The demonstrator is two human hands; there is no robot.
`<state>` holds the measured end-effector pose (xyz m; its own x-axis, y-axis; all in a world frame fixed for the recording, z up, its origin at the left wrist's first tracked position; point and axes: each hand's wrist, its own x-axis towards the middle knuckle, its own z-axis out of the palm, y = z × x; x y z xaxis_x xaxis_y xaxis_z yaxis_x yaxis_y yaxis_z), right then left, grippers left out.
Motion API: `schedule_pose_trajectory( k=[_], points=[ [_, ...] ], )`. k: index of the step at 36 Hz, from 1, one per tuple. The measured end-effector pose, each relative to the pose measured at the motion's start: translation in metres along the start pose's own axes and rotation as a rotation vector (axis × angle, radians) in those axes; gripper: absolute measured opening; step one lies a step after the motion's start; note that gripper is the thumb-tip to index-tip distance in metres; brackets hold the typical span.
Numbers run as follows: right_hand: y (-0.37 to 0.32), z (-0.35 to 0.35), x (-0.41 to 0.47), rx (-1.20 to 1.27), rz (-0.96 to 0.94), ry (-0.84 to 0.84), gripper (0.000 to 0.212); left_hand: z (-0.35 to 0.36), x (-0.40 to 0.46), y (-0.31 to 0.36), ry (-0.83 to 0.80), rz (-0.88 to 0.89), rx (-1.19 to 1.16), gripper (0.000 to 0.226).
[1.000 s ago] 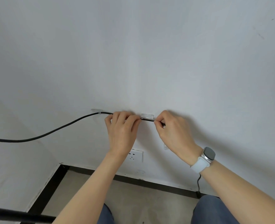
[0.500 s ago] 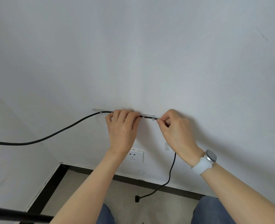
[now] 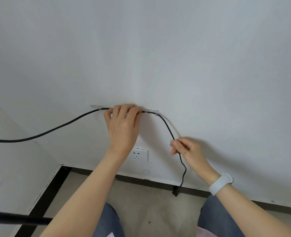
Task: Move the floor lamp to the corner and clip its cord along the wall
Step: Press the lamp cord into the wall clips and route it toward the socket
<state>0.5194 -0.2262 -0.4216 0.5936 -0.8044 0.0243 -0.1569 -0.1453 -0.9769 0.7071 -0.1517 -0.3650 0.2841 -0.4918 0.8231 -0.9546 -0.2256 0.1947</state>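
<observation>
A black cord (image 3: pixel 52 130) runs in from the left edge and up along the white wall (image 3: pixel 158 48). It passes through a clear clip (image 3: pixel 96 107) and a second clear clip (image 3: pixel 152 111), then curves down to the floor. My left hand (image 3: pixel 122 124) presses the cord against the wall between the two clips. Lower right, my right hand (image 3: pixel 184 148) pinches the hanging cord beside a third small clear clip (image 3: pixel 171 141). The cord's plug (image 3: pixel 175 192) lies at the dark baseboard. A black lamp pole (image 3: pixel 13 219) crosses the bottom left.
A white wall socket (image 3: pixel 138 154) sits below my left hand. A dark baseboard (image 3: pixel 141 180) lines the wall and turns at the left corner. My knees in jeans are at the bottom, over a grey floor (image 3: pixel 150 202).
My right hand let go near the second clip and slid down the cord to the lower clip. The cord now hangs in a curve from the second clip. My left hand stayed.
</observation>
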Motion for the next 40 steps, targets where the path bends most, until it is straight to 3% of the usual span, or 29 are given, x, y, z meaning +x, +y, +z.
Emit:
schedule_pose_trajectory(
  k=[8, 16, 25, 32, 40],
  points=[
    [0.041, 0.002, -0.008, -0.052, 0.133, -0.020, 0.014, 0.004, -0.048, 0.012, -0.023, -0.122, -0.090, 0.031],
    [0.058, 0.013, 0.000, -0.035, 0.191, 0.194, 0.037, 0.035, -0.087, 0.045, -0.324, -0.292, -0.418, 0.013],
    [0.063, 0.018, 0.003, -0.010, 0.142, 0.374, 0.042, 0.063, -0.081, 0.056, -0.226, -0.383, -0.366, 0.022],
    [0.084, 0.009, 0.002, -0.074, 0.003, 0.281, 0.015, 0.064, -0.083, 0.059, -0.139, -0.337, -0.308, 0.029],
    [0.105, 0.027, 0.002, 0.221, 0.264, 0.208, 0.026, 0.069, -0.081, 0.049, -0.106, -0.257, -0.287, 0.032]
  ],
)
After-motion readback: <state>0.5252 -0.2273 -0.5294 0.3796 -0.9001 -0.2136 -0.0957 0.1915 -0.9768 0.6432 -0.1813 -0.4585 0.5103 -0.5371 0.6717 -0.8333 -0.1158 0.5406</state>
